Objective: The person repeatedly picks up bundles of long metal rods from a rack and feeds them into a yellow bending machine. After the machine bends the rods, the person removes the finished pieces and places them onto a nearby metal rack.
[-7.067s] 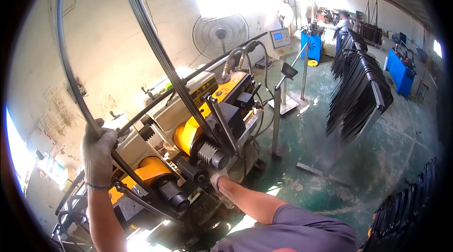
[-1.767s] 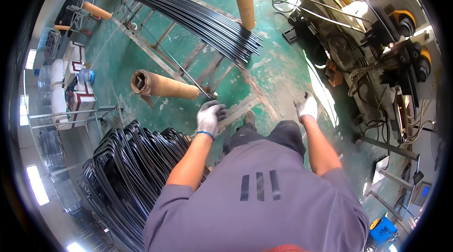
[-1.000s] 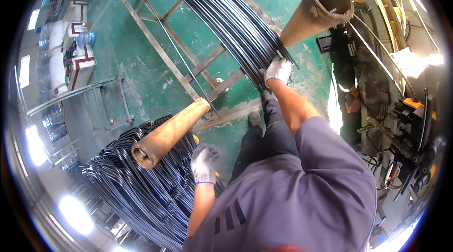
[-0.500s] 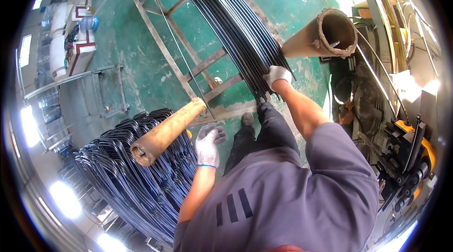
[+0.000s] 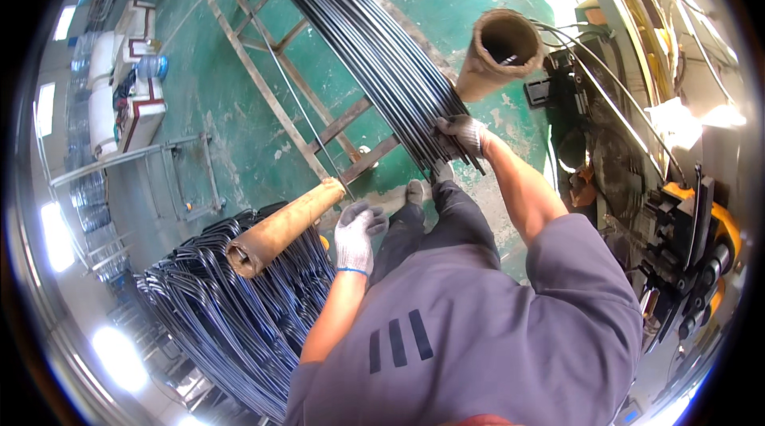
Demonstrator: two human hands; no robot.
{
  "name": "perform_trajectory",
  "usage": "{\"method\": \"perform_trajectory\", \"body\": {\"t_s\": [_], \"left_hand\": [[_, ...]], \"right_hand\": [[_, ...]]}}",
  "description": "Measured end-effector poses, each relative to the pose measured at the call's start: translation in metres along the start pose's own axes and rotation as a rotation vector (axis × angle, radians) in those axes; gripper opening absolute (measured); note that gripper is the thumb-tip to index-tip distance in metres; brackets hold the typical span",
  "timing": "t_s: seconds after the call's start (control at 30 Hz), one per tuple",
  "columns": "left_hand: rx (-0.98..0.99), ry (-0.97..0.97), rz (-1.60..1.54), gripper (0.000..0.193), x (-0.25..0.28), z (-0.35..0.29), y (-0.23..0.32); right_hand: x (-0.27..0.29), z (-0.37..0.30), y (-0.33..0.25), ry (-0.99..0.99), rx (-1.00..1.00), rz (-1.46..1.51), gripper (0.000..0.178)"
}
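Long straight black metal rods (image 5: 374, 59) lie side by side in a bundle on a metal rack (image 5: 345, 118), their near ends pointing at my legs. At the right edge of these ends is my right hand (image 5: 464, 133) in a pale knitted glove, its fingers curled round rod ends; how many it grips is hidden. My left hand (image 5: 358, 236), gloved too, hangs in front of my body with bent fingers apart and nothing in it. It is nearest to the end of a brown cardboard tube (image 5: 291, 223).
Under that tube sits a large pile of bent black rods (image 5: 215, 290). Another wide cardboard tube (image 5: 482, 75) stands beside the bundle's right edge. A black and orange machine (image 5: 701, 243) is at the right. One thin rod (image 5: 291, 91) lies along the rack's left part.
My right hand has gone from lying across the rods' top to curling round ends at their right edge. The whole view has shifted a little. My left hand stays empty.
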State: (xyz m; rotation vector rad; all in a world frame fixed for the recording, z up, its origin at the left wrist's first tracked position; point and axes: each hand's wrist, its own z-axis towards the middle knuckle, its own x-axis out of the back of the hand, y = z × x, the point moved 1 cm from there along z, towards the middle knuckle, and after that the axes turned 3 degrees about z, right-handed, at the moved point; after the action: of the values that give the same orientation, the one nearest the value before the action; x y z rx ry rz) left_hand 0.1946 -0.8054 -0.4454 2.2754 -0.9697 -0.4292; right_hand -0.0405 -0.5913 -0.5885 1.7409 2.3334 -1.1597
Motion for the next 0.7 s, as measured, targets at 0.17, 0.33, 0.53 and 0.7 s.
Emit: {"method": "perform_trajectory", "body": {"t_s": [0.17,0.33,0.53,0.7], "left_hand": [[-0.026,-0.188,0.103,0.026,-0.030,0.027,0.009],[0.199,-0.467,0.067,0.034,-0.060,0.090,-0.001],[0.338,-0.595,0.149,0.040,-0.108,0.113,0.030],[0.080,-0.675,0.330,0.024,-0.072,0.119,-0.022]], "right_hand": [[-0.045,-0.093,-0.017,0.351,-0.184,-0.731,0.058],[-0.077,-0.224,0.088,0.501,-0.131,-0.760,0.047],[-0.139,-0.364,0.245,0.904,-0.333,-0.864,0.020],[-0.155,-0.402,0.334,1.271,-0.276,-0.863,0.013]]}}
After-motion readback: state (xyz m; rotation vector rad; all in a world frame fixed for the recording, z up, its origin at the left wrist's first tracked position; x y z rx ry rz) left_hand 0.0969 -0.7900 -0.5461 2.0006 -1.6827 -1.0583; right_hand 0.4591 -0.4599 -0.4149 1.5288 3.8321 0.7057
